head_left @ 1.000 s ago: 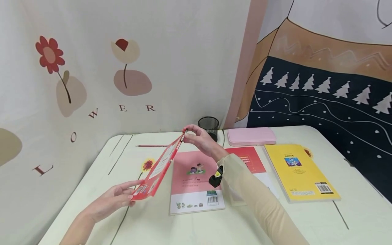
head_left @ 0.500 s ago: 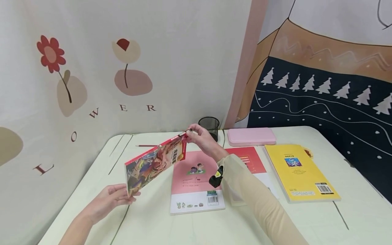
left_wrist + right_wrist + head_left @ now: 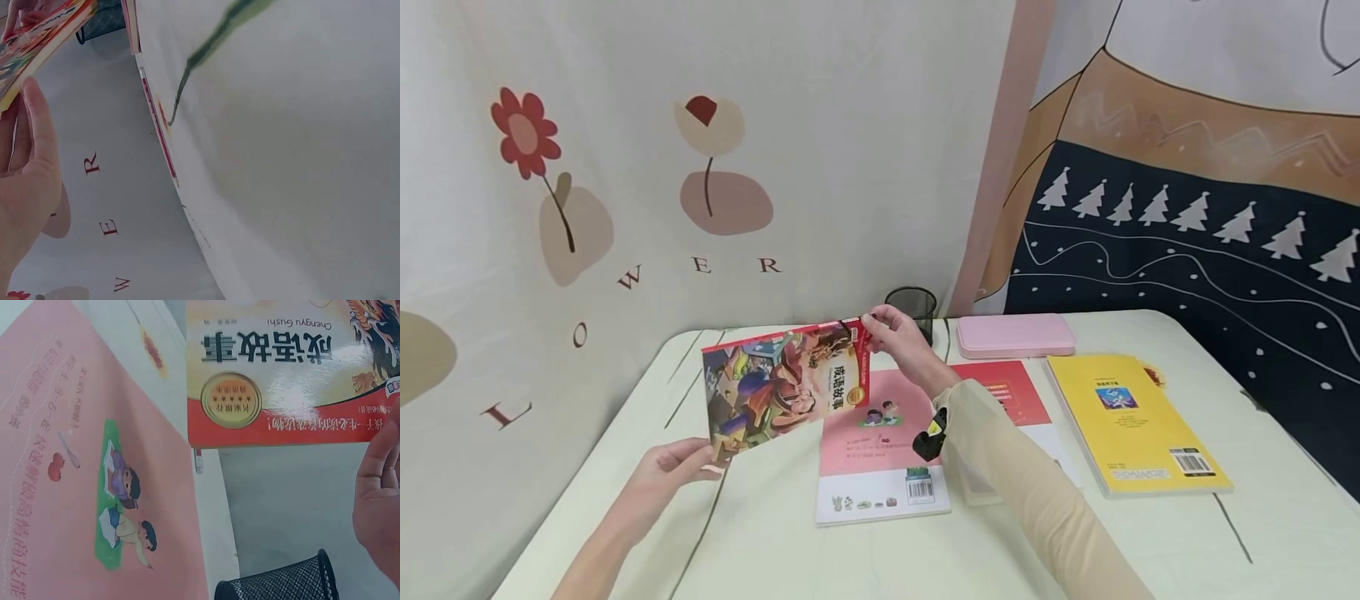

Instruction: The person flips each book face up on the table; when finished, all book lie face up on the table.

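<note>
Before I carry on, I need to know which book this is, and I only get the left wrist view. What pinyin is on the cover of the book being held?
Observer: In the right wrist view, the held book reads "Chengyu Gushi".
Operator: Good. And what lies farthest right on the table, as the head view shows it?
Observer: A yellow book.
</note>
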Demonstrator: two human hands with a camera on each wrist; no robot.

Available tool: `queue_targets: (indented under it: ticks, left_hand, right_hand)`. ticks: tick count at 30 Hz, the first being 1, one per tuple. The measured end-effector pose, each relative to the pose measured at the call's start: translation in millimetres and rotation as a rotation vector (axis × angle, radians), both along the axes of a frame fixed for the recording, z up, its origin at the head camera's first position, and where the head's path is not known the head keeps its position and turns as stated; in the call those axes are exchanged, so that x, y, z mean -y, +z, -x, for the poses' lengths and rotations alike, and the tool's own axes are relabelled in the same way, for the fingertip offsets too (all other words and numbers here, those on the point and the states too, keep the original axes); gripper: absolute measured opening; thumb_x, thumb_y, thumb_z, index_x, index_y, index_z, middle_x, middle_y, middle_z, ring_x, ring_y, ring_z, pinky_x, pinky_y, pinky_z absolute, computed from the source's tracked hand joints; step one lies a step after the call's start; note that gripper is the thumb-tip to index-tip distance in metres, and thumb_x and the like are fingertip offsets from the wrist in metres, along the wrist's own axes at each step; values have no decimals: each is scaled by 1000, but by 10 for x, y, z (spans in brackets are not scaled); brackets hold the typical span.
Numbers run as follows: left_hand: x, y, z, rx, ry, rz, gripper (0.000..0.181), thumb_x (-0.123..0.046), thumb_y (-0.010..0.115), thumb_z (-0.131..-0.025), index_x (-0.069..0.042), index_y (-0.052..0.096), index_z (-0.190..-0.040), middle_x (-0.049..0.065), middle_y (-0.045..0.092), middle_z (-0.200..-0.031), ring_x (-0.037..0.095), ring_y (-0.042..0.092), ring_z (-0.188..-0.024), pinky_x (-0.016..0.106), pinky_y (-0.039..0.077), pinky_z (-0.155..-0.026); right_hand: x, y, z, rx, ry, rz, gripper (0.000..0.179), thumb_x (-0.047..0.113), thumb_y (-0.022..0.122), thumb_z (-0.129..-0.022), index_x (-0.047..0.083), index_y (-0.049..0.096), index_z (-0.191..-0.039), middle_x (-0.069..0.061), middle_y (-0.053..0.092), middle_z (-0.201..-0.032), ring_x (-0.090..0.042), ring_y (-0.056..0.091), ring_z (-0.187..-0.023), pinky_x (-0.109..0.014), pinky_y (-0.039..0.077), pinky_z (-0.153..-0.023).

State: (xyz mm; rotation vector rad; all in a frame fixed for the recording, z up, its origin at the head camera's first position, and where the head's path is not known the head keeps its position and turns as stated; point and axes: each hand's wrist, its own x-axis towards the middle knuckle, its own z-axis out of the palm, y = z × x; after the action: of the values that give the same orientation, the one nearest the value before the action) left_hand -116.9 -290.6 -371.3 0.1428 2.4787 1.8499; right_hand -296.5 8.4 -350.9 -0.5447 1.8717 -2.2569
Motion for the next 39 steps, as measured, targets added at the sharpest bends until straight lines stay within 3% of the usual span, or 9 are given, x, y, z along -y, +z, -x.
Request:
queue_targets:
  ticks: [2,6,9,14,21,31,39]
  left_hand:
    - [-28,10,1,-7,52,66,30,-17,49,-92,10,57,-103,4,65,-85,19,61,-78,28,49,-72]
    - [-58,10,6,-87,60,72,27,-9,53,-89,13,52,-104,7,65,-83,21,62,-73,31,50,-68]
    - [-64,4,1,-144,33,77,26,-6,53,-88,8,44,-108,8,66,-82,23,62,-70,24,49,-69]
    - [-63,-2,-15,-178,-13,77,30,-5,50,-89,-5,34,-114,11,66,-83,27,62,-69,21,48,-69]
    - [-77,-21,-4,-217,-21,-7,29,0,48,-89,-14,36,-112,9,66,-80,26,61,-63,21,48,-67]
    - [-69,-9,16,-172,28,-171,28,-2,46,-91,-17,34,-111,1,66,-83,19,63,-66,20,47,-69]
    - [-82,-14,3,-165,24,-278,28,-1,44,-91,-16,33,-112,1,67,-84,17,64,-69,23,49,-67]
  right_hand:
    - [1,-10,5,24,-6,9,16,20,55,-88,6,48,-93,-4,50,-78,-12,49,-58,-24,44,-60]
    - [0,-19,-2,52,-14,-2,18,22,55,-88,6,49,-92,-3,49,-74,-10,43,-53,-21,40,-52]
    - [-1,-24,-8,70,-21,-29,20,24,56,-87,6,50,-92,-2,49,-73,-9,39,-49,-20,36,-48]
    - [-5,-46,-13,111,0,-27,22,24,57,-87,5,51,-95,-3,51,-74,-9,39,-48,-19,36,-47]
    - [-14,-88,-26,99,28,1,19,17,57,-87,4,49,-98,-4,51,-74,-9,36,-47,-19,33,-45]
    - [-12,-203,-78,17,114,-115,28,14,61,-84,7,47,-107,-6,59,-82,-16,34,-50,-22,30,-45]
    - [-25,-246,-186,8,168,-209,37,12,60,-83,13,44,-116,-9,60,-86,-13,46,-57,-23,31,-47]
